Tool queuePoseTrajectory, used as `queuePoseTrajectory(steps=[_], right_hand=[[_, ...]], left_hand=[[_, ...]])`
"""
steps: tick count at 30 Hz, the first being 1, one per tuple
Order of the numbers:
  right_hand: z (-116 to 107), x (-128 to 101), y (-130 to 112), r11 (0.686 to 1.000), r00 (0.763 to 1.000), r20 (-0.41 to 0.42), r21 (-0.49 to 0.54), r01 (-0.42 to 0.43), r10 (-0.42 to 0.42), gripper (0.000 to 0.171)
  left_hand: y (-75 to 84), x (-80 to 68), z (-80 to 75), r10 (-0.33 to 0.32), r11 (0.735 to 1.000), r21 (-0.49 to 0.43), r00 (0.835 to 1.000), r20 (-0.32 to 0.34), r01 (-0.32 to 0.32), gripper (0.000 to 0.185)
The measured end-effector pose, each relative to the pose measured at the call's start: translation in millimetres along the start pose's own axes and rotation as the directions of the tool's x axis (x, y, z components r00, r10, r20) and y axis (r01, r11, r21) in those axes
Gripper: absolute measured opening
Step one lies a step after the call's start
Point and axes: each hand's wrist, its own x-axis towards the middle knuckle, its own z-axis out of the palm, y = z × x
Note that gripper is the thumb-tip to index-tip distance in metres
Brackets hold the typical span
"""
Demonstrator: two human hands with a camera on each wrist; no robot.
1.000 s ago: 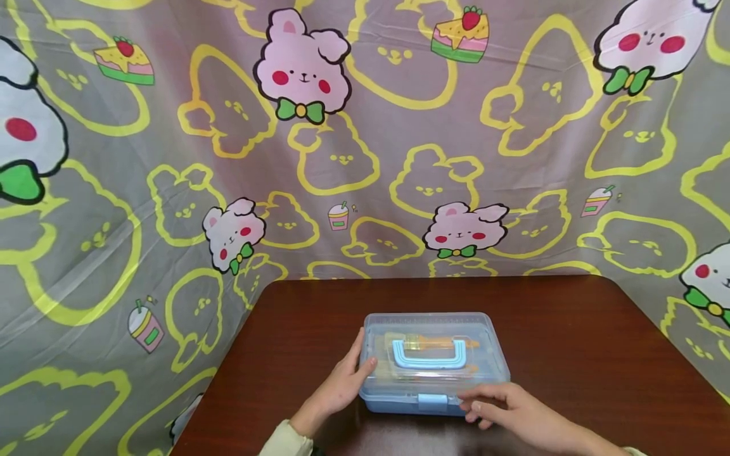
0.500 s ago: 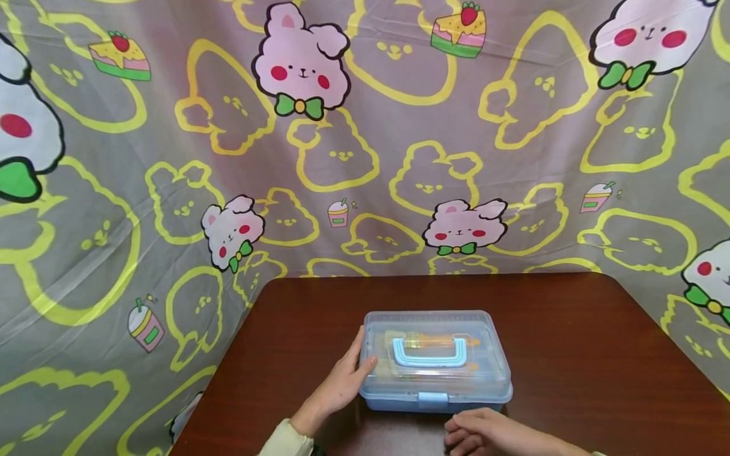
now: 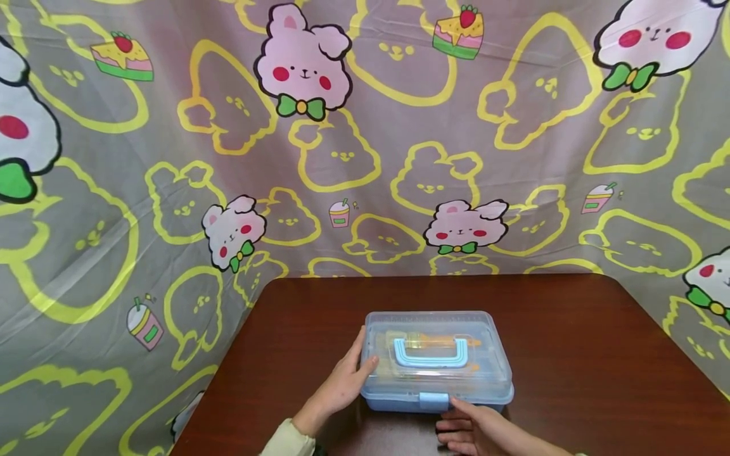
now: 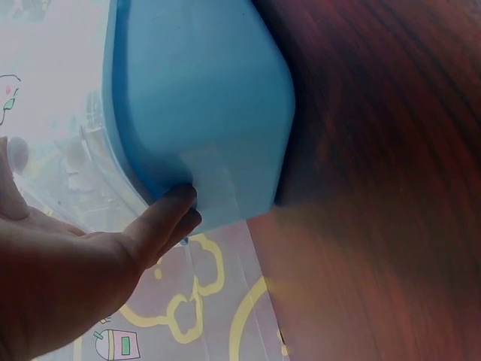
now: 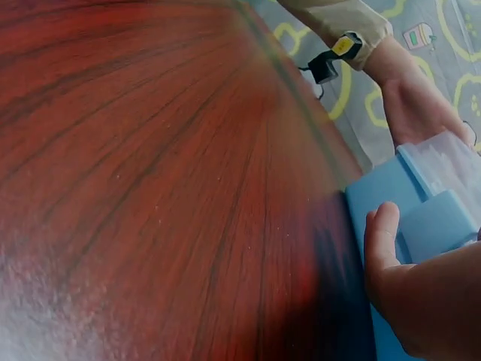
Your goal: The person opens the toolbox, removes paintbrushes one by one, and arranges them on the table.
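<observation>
A blue plastic storage box [image 3: 399, 403] with a clear lid [image 3: 485, 373] sits on the table. Folded down on its lid is a light blue carrying handle [image 3: 431, 362], and a blue latch [image 3: 434, 401] is at the front. Through the lid I see a brush [image 3: 439, 342] with an orange handle. My left hand [image 3: 342, 383] grips the box's left side, thumb over the lid; in the left wrist view its fingertips [image 4: 180, 199] lie under the rim. My right hand [image 3: 470, 427] is in front of the box, one digit at the latch's right edge, the other fingers loose below.
The dark red-brown wooden table [image 3: 274, 354] extends around the box. Behind it and at both sides hangs a grey curtain [image 3: 388, 145] printed with rabbits and yellow outlines. A wrist strap with a small device [image 5: 331, 60] shows on the left arm.
My right hand drew back from the box's front right, dropped lower, then came up to the latch's right edge. The left hand and the box have stayed in place.
</observation>
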Motion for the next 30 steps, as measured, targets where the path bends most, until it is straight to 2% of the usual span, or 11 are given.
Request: queuePoseTrajectory(steps=[1, 7, 13, 17, 23, 30], right_hand=[[-0.3, 0.9, 0.7, 1.0, 1.0, 0.001, 0.006, 0.003, -0.003, 0.075], [2.2, 5.5, 1.9, 0.999, 1.0, 0.011, 0.047, 0.007, -0.008, 0.076], [6.6, 8.8, 3.6, 0.996, 0.999, -0.044, 0.088, 0.001, 0.002, 0.075], [8.6, 10.1, 5.7, 0.995, 0.998, -0.066, 0.103, 0.016, -0.009, 0.066], [8.7, 10.2, 6.5, 0.994, 0.996, -0.084, 0.109, 0.008, 0.001, 0.059], [8.3, 8.8, 7.5, 0.997, 0.995, -0.103, 0.071, 0.005, 0.002, 0.065]], left_hand=[[-5.5, 1.9, 1.4, 0.001, 1.0, 0.005, 1.0, -0.003, -0.001, 0.069], [-4.4, 1.6, 1.0, 0.009, 1.0, 0.007, 1.0, -0.006, -0.009, 0.069], [-6.1, 1.8, 1.5, 0.014, 1.0, 0.01, 1.0, -0.007, -0.014, 0.069], [-7.3, 1.5, 1.9, 0.009, 1.0, 0.01, 1.0, -0.008, -0.009, 0.069], [-7.0, 1.1, 2.2, -0.003, 1.0, 0.013, 1.0, -0.005, 0.003, 0.069], [-4.0, 1.1, 2.0, 0.014, 1.0, 0.019, 1.0, -0.009, -0.014, 0.069]])
